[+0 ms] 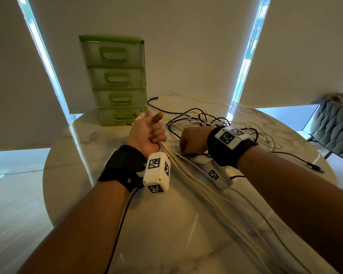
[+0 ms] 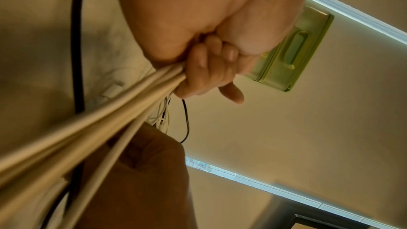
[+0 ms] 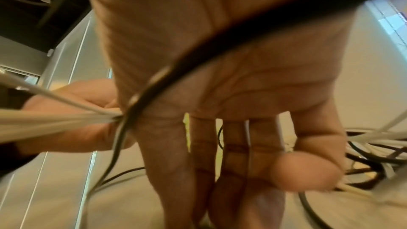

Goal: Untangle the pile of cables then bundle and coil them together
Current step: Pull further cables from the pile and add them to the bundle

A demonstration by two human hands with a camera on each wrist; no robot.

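Fingers point(image 2: 204, 69) of the left hand point(image 1: 147, 133) curl tight round the white cables point(image 1: 186, 171), which trail toward the person, while the right hand point(image 1: 192, 140), fingers straight, reaches nearer the tangled pile point(image 1: 210, 119) on the table point(image 1: 87, 135) just beyond it.

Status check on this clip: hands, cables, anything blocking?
Left hand grips a bundle of white cables. Right hand open, fingers straight, a black cable across its palm. Tangled black and white cable pile unsorted on the marble table.
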